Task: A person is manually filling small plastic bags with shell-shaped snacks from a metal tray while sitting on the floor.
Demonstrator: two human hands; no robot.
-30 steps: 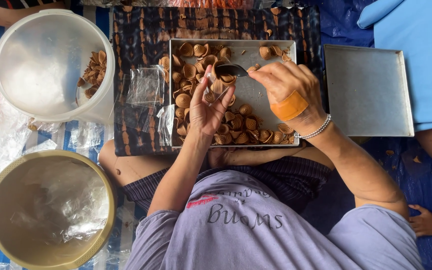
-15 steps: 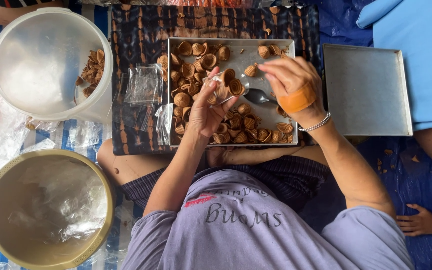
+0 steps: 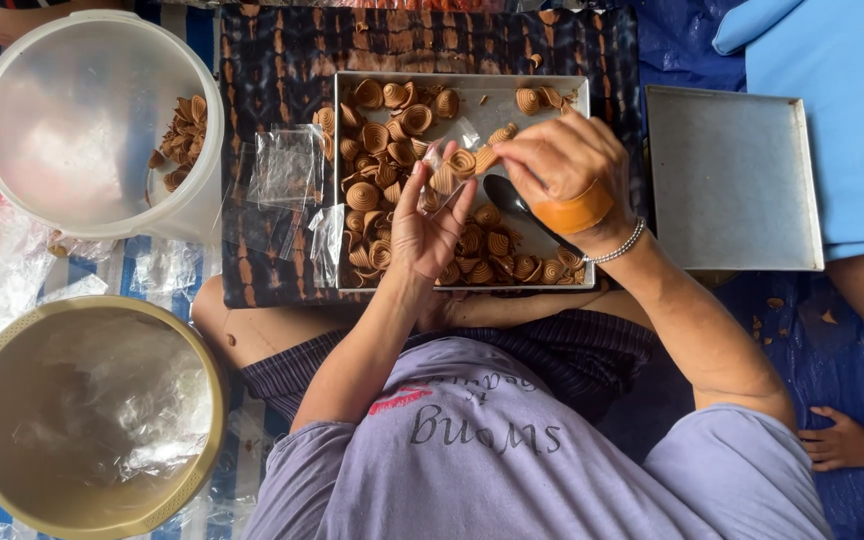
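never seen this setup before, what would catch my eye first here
A metal tray heaped with brown spiral cookies sits at the centre. Over it the left hand holds a small clear bag while the right hand feeds a cookie in. A big white tub stands at left.

Left hand (image 3: 430, 228) and right hand (image 3: 564, 172) over metal tray (image 3: 462, 284) — brown spiral snacks (image 3: 384, 150), spoon (image 3: 512, 200), small clear bag (image 3: 436, 170)

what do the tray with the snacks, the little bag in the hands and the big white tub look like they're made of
The tray looks like brushed metal: dull grey sheen, folded rim. The small bag between the left hand and right hand seems thin clear plastic film, glossy and creased. The tub appears translucent white plastic, its contents showing through.
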